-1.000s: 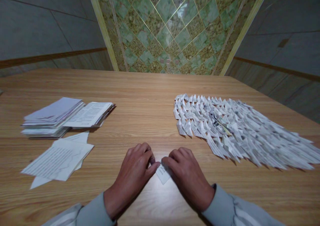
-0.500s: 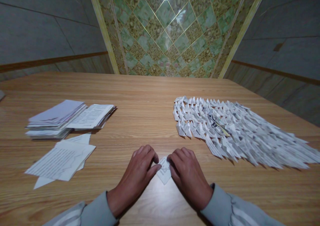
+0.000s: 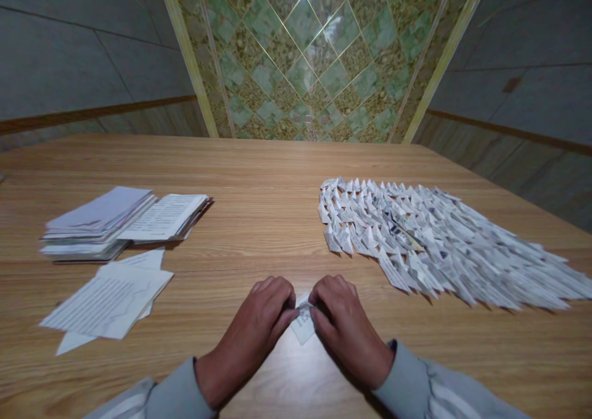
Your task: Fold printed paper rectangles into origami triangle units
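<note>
A small folded piece of printed paper (image 3: 303,326) lies on the wooden table (image 3: 259,221) close to the near edge. My left hand (image 3: 259,326) and my right hand (image 3: 340,326) sit on either side of it, fingers curled and pinching its top edge. Most of the paper is hidden under my fingers; only a white corner pointing toward me shows between the hands.
To the right lies a wide spread of several small folded paper pieces (image 3: 416,240) in rows. At the left are a stack of printed sheets (image 3: 120,218) and some loose sheets (image 3: 108,295) nearer to me. A tiled wall stands behind the table.
My fingertips have drawn closer together over the small paper, covering more of it. The view has shifted slightly.
</note>
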Demonstrator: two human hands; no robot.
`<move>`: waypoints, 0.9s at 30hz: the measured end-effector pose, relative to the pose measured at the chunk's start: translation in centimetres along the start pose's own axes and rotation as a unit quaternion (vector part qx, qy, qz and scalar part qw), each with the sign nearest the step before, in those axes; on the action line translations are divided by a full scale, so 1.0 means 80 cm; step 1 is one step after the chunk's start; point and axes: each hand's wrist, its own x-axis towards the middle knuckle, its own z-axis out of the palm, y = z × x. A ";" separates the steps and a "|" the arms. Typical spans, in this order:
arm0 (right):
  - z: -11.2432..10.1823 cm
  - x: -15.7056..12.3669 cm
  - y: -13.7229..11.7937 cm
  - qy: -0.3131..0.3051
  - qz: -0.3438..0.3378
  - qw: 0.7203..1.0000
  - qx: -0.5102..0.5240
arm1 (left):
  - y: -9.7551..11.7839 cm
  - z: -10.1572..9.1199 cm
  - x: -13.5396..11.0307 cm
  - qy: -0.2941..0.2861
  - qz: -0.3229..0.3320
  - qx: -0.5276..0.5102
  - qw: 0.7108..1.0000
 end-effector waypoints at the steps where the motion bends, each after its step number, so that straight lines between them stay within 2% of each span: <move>1: 0.000 0.001 0.000 -0.002 -0.005 1.000 0.006 | 0.000 0.000 0.000 0.003 0.002 -0.007 1.000; 6: -0.001 0.003 0.000 0.004 -0.042 0.999 0.029 | 0.001 0.000 -0.002 0.022 -0.008 -0.066 0.998; 10: -0.008 0.002 -0.002 0.048 -0.081 0.996 0.000 | 0.001 -0.004 -0.002 0.034 -0.048 -0.167 0.984; 13: -0.014 0.002 -0.003 0.083 -0.095 0.992 -0.014 | 0.002 -0.010 0.000 0.035 -0.119 -0.296 0.947; 16: -0.016 0.002 -0.005 0.081 -0.089 0.993 0.008 | 0.004 -0.014 0.002 0.029 -0.181 -0.388 0.903; 20: -0.015 0.002 -0.008 0.055 -0.060 0.995 0.054 | 0.011 -0.012 0.003 0.017 -0.194 -0.459 0.867; 23: -0.014 0.003 -0.008 0.040 -0.031 0.995 0.080 | 0.017 -0.011 0.002 0.033 -0.187 -0.460 0.867; 27: -0.013 0.005 -0.007 0.033 0.002 0.996 0.084 | 0.022 -0.013 -0.002 0.044 -0.168 -0.406 0.897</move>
